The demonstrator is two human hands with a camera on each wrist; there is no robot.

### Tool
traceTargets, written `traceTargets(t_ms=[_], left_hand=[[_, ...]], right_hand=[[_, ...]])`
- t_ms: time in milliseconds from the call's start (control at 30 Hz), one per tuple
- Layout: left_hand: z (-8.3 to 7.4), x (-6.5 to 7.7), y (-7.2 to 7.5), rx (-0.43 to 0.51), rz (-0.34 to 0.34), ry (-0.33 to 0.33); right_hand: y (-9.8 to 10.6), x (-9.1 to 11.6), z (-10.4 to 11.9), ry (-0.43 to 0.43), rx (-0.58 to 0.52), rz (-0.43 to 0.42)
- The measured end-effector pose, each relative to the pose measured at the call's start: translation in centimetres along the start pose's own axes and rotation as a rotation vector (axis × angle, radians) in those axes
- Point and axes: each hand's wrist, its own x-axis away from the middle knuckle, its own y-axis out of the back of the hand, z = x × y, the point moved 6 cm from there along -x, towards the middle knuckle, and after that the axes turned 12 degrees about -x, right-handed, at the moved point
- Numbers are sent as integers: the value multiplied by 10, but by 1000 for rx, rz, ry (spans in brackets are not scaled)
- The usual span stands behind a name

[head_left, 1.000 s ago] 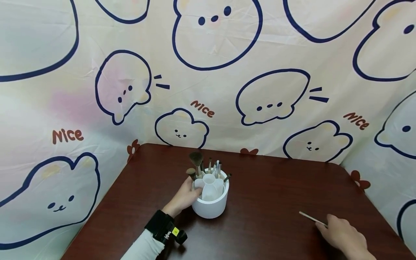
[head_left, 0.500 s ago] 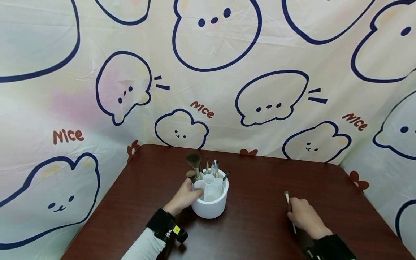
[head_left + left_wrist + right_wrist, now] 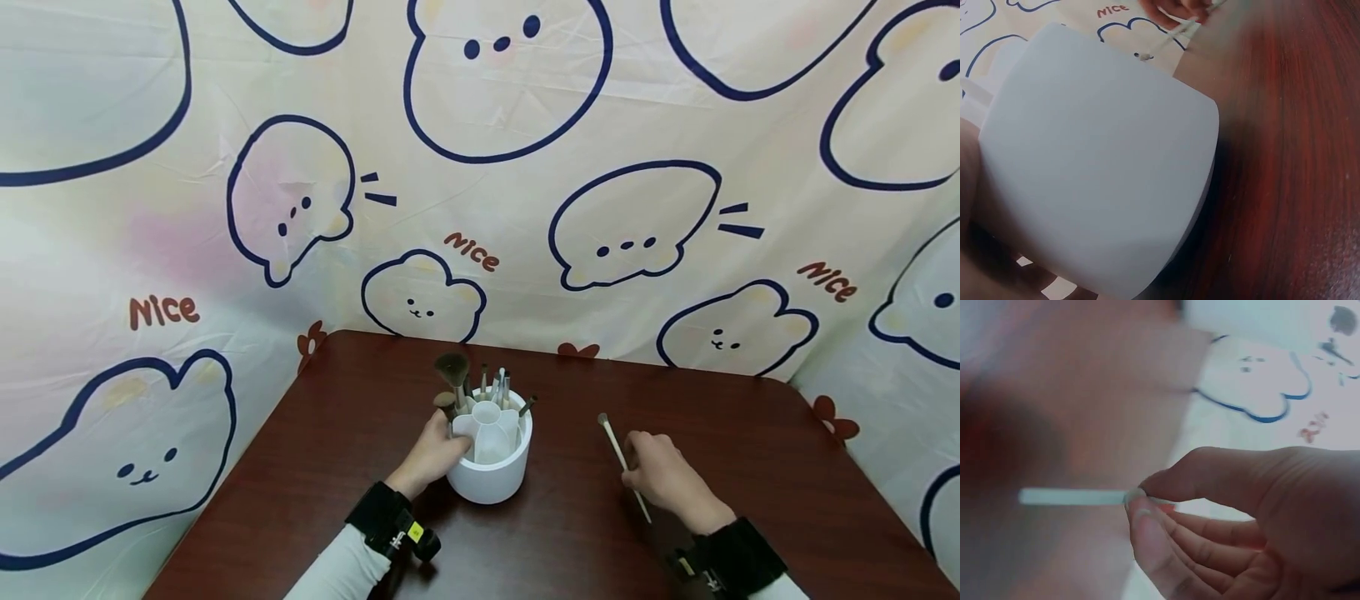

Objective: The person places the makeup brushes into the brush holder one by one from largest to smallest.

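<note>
A round white brush holder (image 3: 489, 483) with inner compartments stands upright on the table, several makeup brushes (image 3: 454, 371) poking out toward its back. On its left side my left hand (image 3: 429, 454) grips the rim, thumb over the edge. In the left wrist view the holder's smooth wall (image 3: 1104, 150) fills the middle and hides most of that hand. To the right of the holder and apart from it, my right hand (image 3: 672, 482) pinches a thin pale makeup brush (image 3: 615, 443) between thumb and fingertips, bristles up and tilted left. The right wrist view shows the brush's handle (image 3: 1072, 497).
Dark reddish-brown table (image 3: 570, 542) spreads around the holder. A cloth (image 3: 517, 200) printed with cartoon bears hangs behind and along both sides of it. Black straps with small cameras sit on both wrists (image 3: 738, 554).
My right hand has moved left and away from me with the makeup brush, toward the holder. The brush's bristle end now points up. My left hand stays on the holder's rim.
</note>
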Motion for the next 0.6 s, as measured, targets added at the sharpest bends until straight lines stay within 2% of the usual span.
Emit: traceTargets(t_ms=[100, 200, 300, 433, 533, 600], left_hand=[[20, -10, -7, 3, 2, 11], [37, -18, -13, -11, 0, 37], [37, -17, -13, -18, 0, 49], [38, -16, -12, -29, -6, 66], [39, -17, -12, -34, -12, 66], [38, -17, -13, -31, -14, 57]], right_hand=[[11, 2, 25, 87, -56, -31], [25, 7, 55, 213, -111, -96], [37, 11, 83, 354, -151, -214], [40, 15, 114, 539, -274, -339], [34, 15, 130, 612, -394, -342], [28, 12, 136, 619, -444, -323]])
